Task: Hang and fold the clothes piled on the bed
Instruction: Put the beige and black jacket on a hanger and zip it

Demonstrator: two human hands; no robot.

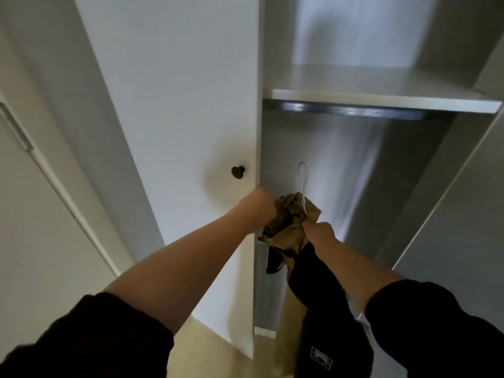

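Person stands at an open wardrobe, door point(177, 105) swung left, black knob point(237, 171) facing the camera.

Right hand point(319, 233) clenched on a bunched tan-and-black garment point(286, 230), gripping it right below the neck of a white hanger point(302, 181). Hook points up and is free, not on anything yet. Likely reason for the grip: it pins the cloth to the hanger so it doesn't slide off on the lift.

Left hand point(259, 208) is curled, sitting between the door edge and the tan fabric. Fingers are hidden, so can't tell whether it grasps the cloth, the door, or nothing. My guess is it's steadying the collar.

The garment is inside the wardrobe opening, well below the metal rail point(354, 111) that runs under the shelf point(381, 100). The rest of it hangs down past the right forearm. Nothing hangs on the part of the rail in view.

Step in hand: hanging, garment on the hanger but not on the rail. Next move needs a lift and the hook turned over the rail.

Writing: a small rectangular patch point(321, 360) low on the black part, too blurred to read. No other labels seen.
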